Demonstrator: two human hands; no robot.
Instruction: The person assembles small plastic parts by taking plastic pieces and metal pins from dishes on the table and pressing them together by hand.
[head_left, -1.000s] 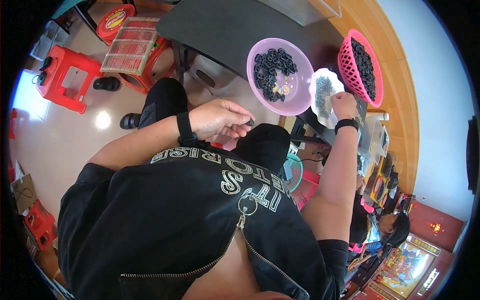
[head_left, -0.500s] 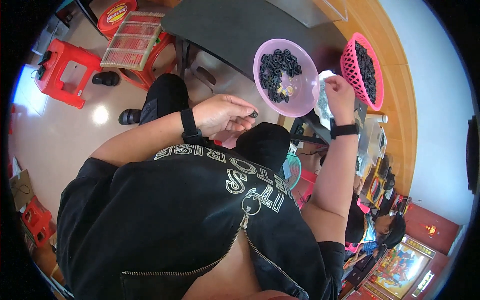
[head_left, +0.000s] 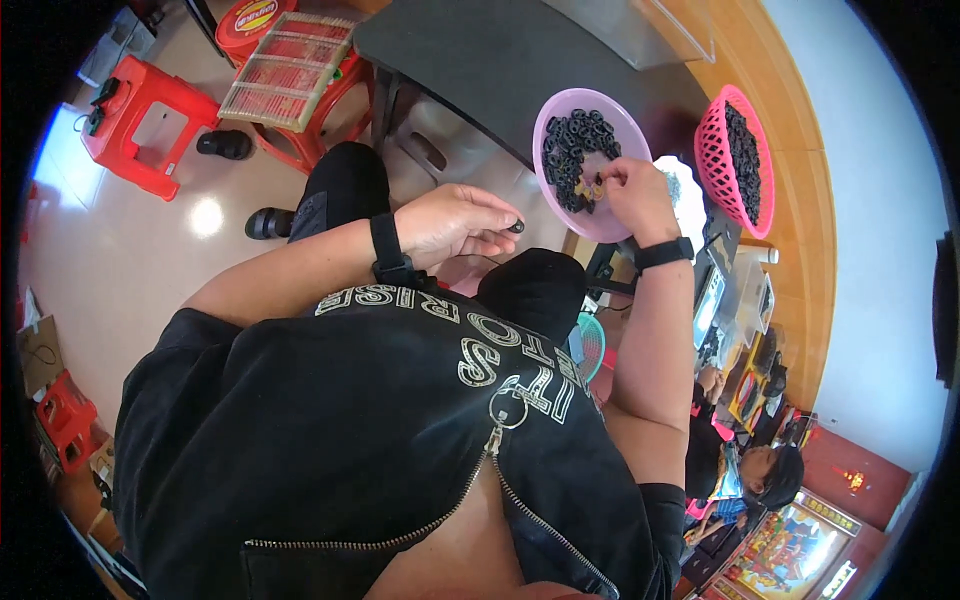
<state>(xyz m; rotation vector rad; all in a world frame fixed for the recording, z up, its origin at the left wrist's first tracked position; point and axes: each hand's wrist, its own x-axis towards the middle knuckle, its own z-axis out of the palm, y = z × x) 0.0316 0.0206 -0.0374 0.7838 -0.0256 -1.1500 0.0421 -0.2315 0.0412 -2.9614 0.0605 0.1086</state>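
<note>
Just above my lap, my left hand [head_left: 455,222] pinches a small black oval piece [head_left: 516,227] between thumb and fingertips. My right hand [head_left: 643,205] is over the right side of a light purple bowl [head_left: 632,140], its fingers closed in a pinch. Whether anything is between those fingertips I cannot make out. Many small black ring-shaped pieces [head_left: 578,140] fill the left part of the bowl. Some small yellowish bits [head_left: 585,190] lie near my right fingertips. A white dish [head_left: 690,205] holding tiny pale bits stands right of that hand.
A pink perforated basket [head_left: 712,160] full of black pieces stands at the far right on the dark table [head_left: 470,50]. At left are a red stool [head_left: 150,125] and a slatted bamboo rack [head_left: 285,75]. Another person [head_left: 765,470] is at lower right.
My right hand has moved left from the white dish to the purple bowl. My left hand still pinches the black piece. The whole view has shifted slightly.
</note>
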